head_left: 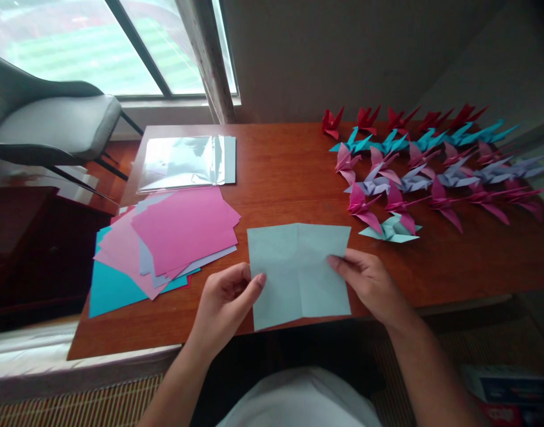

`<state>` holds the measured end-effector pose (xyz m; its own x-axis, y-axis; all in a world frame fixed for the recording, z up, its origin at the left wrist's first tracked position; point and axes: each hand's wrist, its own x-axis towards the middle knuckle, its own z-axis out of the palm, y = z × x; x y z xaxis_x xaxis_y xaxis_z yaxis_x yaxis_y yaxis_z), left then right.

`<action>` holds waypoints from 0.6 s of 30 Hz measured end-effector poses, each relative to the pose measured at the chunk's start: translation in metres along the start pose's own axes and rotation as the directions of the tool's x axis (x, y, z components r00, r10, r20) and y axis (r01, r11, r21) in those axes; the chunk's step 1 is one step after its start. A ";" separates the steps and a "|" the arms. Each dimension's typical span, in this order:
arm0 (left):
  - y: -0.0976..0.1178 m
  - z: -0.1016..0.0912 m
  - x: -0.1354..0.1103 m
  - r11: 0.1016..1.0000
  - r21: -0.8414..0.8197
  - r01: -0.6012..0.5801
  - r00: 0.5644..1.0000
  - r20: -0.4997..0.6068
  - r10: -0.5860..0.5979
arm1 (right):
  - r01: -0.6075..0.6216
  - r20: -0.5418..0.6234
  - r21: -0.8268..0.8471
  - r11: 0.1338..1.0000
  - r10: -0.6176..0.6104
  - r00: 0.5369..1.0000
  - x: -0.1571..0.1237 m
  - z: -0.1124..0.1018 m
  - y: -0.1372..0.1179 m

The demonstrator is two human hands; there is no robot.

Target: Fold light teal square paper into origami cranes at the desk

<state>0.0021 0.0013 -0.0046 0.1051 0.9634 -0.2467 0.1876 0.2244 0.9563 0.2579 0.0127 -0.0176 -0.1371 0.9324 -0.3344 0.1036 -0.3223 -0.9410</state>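
A pale mint sheet of origami paper [298,276] is held up at the table's front edge, opened out, with creases crossing its middle. My left hand [231,296] pinches its left edge, thumb on the near face and fingers curled behind. On the opposite edge, my right hand [365,276] grips it the same way, with the fingers mostly hidden behind the sheet. Just beyond my right hand sits a folded mint paper crane [391,230].
Rows of red, turquoise, pink, lavender and magenta paper cranes [432,169] fill the right of the wooden table [276,172]. Loose coloured sheets [187,231] lie fanned at left, below a clear packet of paper [183,163]. A chair [58,124] stands by the window.
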 end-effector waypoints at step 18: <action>-0.002 -0.005 0.010 0.855 -0.405 0.325 0.944 0.184 -0.272 | -0.009 0.062 0.147 0.989 0.000 0.998 -0.001 -0.003 0.000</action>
<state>-0.0022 0.0108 -0.0083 0.2280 0.8217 -0.5224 -0.2006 0.5646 0.8006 0.2609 0.0121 -0.0172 -0.1978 0.9204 -0.3372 -0.0408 -0.3514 -0.9353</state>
